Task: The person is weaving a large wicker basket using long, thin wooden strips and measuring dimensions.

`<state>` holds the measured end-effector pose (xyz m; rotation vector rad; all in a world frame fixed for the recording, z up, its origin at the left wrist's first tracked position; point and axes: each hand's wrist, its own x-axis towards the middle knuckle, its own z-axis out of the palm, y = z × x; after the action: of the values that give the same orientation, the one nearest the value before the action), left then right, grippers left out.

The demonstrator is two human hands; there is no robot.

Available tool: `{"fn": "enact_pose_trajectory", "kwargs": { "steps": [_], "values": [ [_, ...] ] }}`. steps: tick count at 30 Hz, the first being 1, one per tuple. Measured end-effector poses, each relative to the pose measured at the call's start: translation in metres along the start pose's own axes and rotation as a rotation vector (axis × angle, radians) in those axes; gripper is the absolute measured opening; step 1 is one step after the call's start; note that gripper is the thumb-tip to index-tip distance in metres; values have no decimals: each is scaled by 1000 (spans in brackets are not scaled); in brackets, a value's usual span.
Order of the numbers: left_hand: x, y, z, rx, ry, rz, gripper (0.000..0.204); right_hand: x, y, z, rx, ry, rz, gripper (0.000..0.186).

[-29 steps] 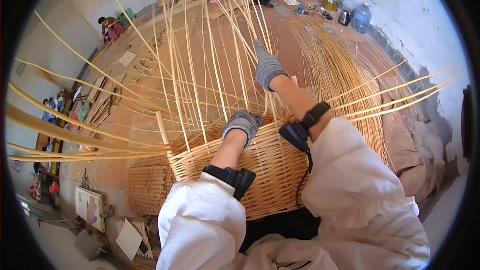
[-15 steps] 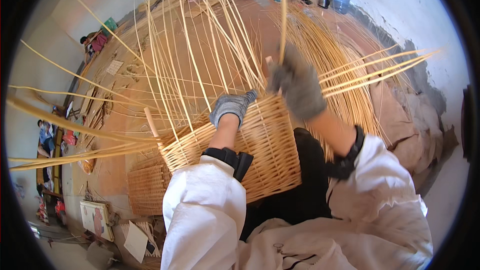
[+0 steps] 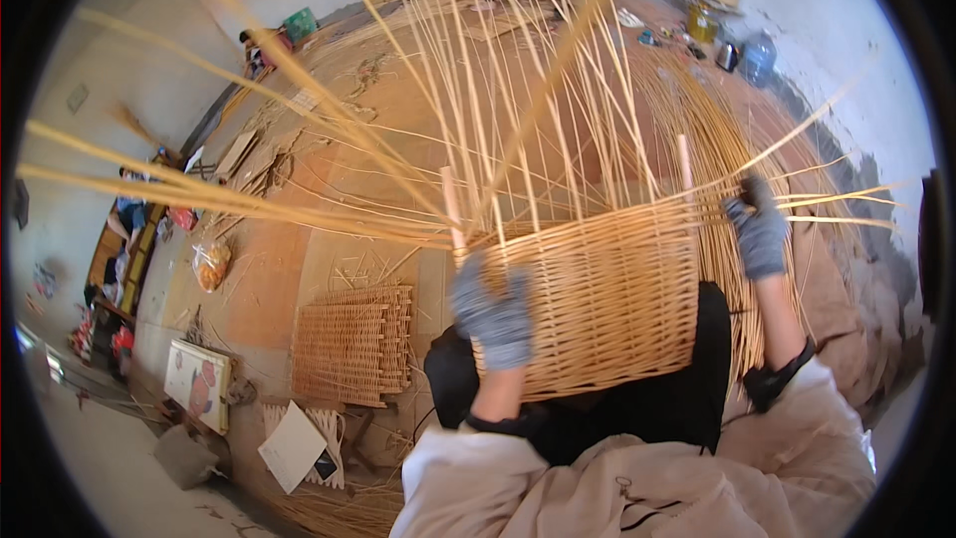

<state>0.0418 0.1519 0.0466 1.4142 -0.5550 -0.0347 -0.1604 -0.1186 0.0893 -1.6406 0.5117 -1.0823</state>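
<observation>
The basket rests on the lap. Its near side is closely woven; the long rods remain loose. Left hand is at its left edge, right hand near right-side rods; whether fingers clamp anything, I cannot tell.
</observation>
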Motion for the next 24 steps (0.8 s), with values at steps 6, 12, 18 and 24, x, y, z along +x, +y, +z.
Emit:
{"fn": "enact_pose_trajectory", "kwargs": {
  "steps": [6,12,18,24],
  "values": [
    [15,-33,-64,317,100,68,41,-13,-31,265,-761,-722,-619,16],
    [9,-35,-58,456,87,80,42,69,55,335,-1222,-1314,-5,15],
    [5,-35,-60,316,108,76,37,102,93,318,-1070,-1285,401,14],
    [7,-39,-49,125,63,39,33,131,126,343,-1028,-850,457,15]
  ]
}}
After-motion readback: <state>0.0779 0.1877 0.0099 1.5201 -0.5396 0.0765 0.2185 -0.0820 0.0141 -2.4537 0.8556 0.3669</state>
